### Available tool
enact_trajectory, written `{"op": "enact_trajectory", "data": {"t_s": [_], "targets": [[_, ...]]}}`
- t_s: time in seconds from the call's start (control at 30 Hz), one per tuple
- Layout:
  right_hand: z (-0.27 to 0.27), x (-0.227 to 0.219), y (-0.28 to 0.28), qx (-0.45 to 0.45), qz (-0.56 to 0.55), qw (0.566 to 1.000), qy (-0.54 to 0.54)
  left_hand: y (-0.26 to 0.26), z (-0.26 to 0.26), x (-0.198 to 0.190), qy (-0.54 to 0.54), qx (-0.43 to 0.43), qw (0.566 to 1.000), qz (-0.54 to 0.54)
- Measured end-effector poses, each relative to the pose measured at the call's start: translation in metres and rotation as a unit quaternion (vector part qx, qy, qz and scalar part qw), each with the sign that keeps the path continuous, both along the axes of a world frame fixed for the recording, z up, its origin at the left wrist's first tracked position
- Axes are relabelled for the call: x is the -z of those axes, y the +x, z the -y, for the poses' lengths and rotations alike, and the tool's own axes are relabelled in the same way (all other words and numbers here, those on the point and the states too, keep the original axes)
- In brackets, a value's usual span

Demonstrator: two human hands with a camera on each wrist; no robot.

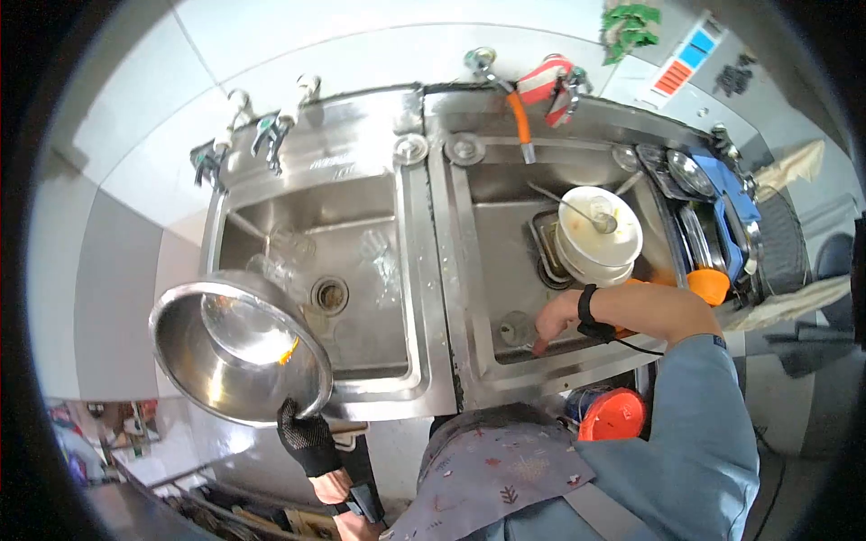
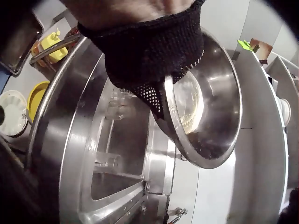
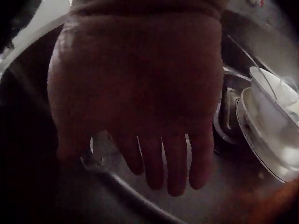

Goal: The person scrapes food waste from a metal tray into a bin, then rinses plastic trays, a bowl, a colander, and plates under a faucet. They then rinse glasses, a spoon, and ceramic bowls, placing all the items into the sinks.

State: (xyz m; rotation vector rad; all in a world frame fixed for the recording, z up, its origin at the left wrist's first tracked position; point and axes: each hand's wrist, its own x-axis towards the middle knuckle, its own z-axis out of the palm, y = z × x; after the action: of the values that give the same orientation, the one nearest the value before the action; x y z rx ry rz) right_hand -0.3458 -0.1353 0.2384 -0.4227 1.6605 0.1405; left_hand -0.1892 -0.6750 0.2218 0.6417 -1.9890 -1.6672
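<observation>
Left hand (image 1: 308, 444), black-gloved, grips the round steel bowl (image 1: 203, 370) by its rim at the left steel sink's (image 1: 417, 298) near-left corner; slipping could crack clear glass cups (image 1: 293, 242). Right hand (image 1: 557, 316), fingers straight, seemingly empty, could knock the clear tumbler (image 1: 517, 329).

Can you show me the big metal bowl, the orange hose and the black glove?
Metal bowl (image 1: 225, 383): head view, inside wall.
Orange hose (image 1: 520, 117): head view, its middle.
Black glove (image 2: 149, 53): left wrist view, cuff.
</observation>
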Motion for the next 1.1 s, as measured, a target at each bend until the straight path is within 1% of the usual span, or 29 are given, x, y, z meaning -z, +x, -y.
{"op": "enact_trajectory", "data": {"t_s": [0.07, 0.1, 0.13, 0.17, 0.2, 0.23, 0.27, 0.3, 0.33, 0.4, 0.43, 0.47, 0.5, 0.53, 0.57, 0.6, 0.63, 0.67, 0.7, 0.73, 0.8, 0.83, 0.9, 0.93, 0.97, 1.0, 1.03, 1.07, 1.1], "targets": [[-0.007, 0.045, -0.005, -0.055, -0.007, 0.998, -0.020, 0.003, -0.010, -0.004, 0.133, -0.081, 0.988, 0.014], [-0.001, 0.037, -0.006, -0.077, -0.001, 0.997, -0.027, -0.008, -0.039, -0.062, 0.387, -0.117, 0.913, -0.053], [0.005, 0.012, -0.006, -0.047, -0.048, 0.996, -0.054, 0.005, -0.034, -0.057, 0.378, -0.139, 0.913, -0.059], [0.011, 0.000, -0.009, -0.011, -0.092, 0.992, -0.081, 0.013, -0.025, -0.045, 0.340, -0.119, 0.930, -0.067], [-0.001, 0.027, -0.011, -0.027, -0.088, 0.992, -0.091, 0.023, -0.021, -0.038, 0.302, -0.096, 0.946, -0.074], [-0.027, 0.077, -0.016, -0.042, -0.105, 0.976, -0.187, 0.030, -0.018, -0.037, 0.295, -0.167, 0.940, -0.029], [-0.042, 0.103, -0.023, -0.056, -0.122, 0.950, -0.281, 0.035, -0.017, -0.036, 0.290, -0.177, 0.940, -0.035], [-0.045, 0.098, -0.034, -0.161, -0.153, 0.907, -0.358, 0.040, -0.017, -0.036, 0.289, -0.182, 0.939, -0.047], [-0.043, 0.083, -0.037, -0.169, -0.153, 0.904, -0.362, 0.044, -0.018, -0.039, 0.290, -0.186, 0.937, -0.058], [-0.041, 0.056, -0.044, 0.073, -0.229, 0.912, -0.333, 0.051, -0.021, -0.043, 0.271, -0.210, 0.937, -0.062], [-0.041, 0.056, -0.049, 0.069, -0.229, 0.911, -0.336, 0.050, -0.028, -0.054, 0.255, -0.227, 0.938, -0.060], [-0.045, 0.055, -0.053, 0.065, -0.218, 0.902, -0.367, 0.055, -0.039, -0.069, 0.012, -0.178, 0.983, 0.047], [-0.052, 0.053, -0.056, 0.064, -0.207, 0.893, -0.394, 0.055, -0.054, -0.094, -0.230, -0.114, 0.955, 0.153], [-0.053, 0.041, -0.058, 0.069, -0.209, 0.895, -0.389, 0.057, -0.058, -0.096, -0.226, -0.107, 0.956, 0.153], [-0.054, 0.031, -0.059, 0.107, -0.212, 0.910, -0.341, 0.060, -0.062, -0.095, -0.018, -0.123, 0.990, 0.071], [-0.053, 0.017, -0.058, 0.147, -0.213, 0.921, -0.290, 0.061, -0.066, -0.096, 0.192, -0.134, 0.972, -0.008], [-0.054, 0.006, -0.057, 0.156, -0.217, 0.922, -0.280, 0.046, -0.078, -0.115, -0.081, -0.061, 0.993, 0.067], [-0.054, -0.006, -0.059, 0.267, -0.171, 0.915, -0.250, 0.050, -0.047, -0.082, -0.049, -0.098, 0.988, 0.104], [-0.054, -0.017, -0.060, 0.372, -0.124, 0.893, -0.220, 0.048, -0.028, -0.054, -0.212, -0.134, 0.953, 0.168], [-0.055, -0.030, -0.060, 0.374, -0.132, 0.892, -0.216, 0.046, -0.027, -0.052, -0.207, -0.131, 0.956, 0.163], [-0.055, -0.055, -0.061, 0.281, -0.252, 0.895, -0.237, 0.042, -0.025, -0.045, -0.325, -0.134, 0.927, 0.129], [-0.055, -0.067, -0.061, 0.279, -0.257, 0.895, -0.235, 0.039, -0.024, -0.042, -0.321, -0.135, 0.929, 0.126], [-0.049, -0.092, -0.059, 0.251, -0.378, 0.843, -0.288, 0.032, -0.019, -0.032, -0.324, -0.110, 0.931, 0.128], [-0.042, -0.107, -0.057, 0.245, -0.383, 0.843, -0.288, 0.027, -0.016, -0.027, -0.325, -0.100, 0.931, 0.128], [-0.033, -0.124, -0.055, 0.181, -0.468, 0.804, -0.318, 0.017, -0.014, -0.020, 0.099, -0.151, 0.983, -0.019], [-0.022, -0.140, -0.052, 0.113, -0.545, 0.755, -0.346, 0.010, -0.013, -0.006, 0.101, -0.158, 0.982, -0.025], [-0.009, -0.155, -0.050, 0.079, -0.582, 0.729, -0.353, 0.008, -0.010, 0.005, 0.078, -0.141, 0.986, -0.040], [0.006, -0.170, -0.048, 0.069, -0.576, 0.727, -0.366, 0.015, -0.001, 0.012, 0.052, -0.130, 0.989, -0.051], [0.025, -0.183, -0.048, 0.035, -0.625, 0.695, -0.353, 0.014, -0.004, 0.005, 0.008, -0.133, 0.990, -0.037]]}}
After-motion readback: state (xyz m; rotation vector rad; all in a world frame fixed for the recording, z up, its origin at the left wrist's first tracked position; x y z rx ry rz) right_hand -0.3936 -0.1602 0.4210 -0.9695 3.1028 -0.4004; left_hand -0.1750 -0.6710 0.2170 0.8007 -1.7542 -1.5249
